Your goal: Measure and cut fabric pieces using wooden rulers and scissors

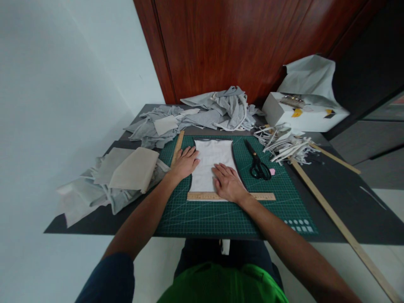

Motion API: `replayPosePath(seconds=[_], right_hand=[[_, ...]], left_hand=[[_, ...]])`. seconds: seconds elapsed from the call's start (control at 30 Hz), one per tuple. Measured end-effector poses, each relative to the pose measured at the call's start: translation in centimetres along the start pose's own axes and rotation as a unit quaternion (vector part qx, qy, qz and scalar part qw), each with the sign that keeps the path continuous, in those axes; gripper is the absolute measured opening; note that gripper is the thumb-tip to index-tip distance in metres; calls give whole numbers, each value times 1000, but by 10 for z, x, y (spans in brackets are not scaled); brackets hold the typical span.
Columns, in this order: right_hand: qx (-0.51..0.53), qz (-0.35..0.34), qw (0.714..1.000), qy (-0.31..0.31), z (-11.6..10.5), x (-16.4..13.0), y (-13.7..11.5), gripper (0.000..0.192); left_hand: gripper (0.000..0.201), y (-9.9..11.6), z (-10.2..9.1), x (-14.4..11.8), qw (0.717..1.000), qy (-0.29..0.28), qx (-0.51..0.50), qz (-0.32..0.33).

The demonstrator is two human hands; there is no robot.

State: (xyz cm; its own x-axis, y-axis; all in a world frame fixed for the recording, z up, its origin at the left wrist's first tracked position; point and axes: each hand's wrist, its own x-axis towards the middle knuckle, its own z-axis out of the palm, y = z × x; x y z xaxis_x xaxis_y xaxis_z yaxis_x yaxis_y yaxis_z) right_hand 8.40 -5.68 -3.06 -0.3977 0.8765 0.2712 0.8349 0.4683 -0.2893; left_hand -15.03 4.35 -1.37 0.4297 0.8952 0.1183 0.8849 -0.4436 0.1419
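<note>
On the green gridded cutting mat [221,216], a white rectangular fabric piece [210,162] lies flat. Left hand [186,162] presses its left edge, right hand [227,183] its lower right, fingers of both spread flat, gripping nothing. Short wooden ruler [261,196] touches the fabric's bottom edge. Black scissors [257,164] lie just right.

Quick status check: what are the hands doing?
Left hand and right hand flat on white cloth. Ruler along its near edge. Scissors lie right, untouched.

Head view, looking down, close
</note>
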Motion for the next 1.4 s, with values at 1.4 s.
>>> replayPosePath(seconds=[1.4], right_hand=[[-14, -14, 1000, 10, 6, -1, 4, 49]], left_hand=[[34, -26, -52, 17, 965, -49, 30, -254]])
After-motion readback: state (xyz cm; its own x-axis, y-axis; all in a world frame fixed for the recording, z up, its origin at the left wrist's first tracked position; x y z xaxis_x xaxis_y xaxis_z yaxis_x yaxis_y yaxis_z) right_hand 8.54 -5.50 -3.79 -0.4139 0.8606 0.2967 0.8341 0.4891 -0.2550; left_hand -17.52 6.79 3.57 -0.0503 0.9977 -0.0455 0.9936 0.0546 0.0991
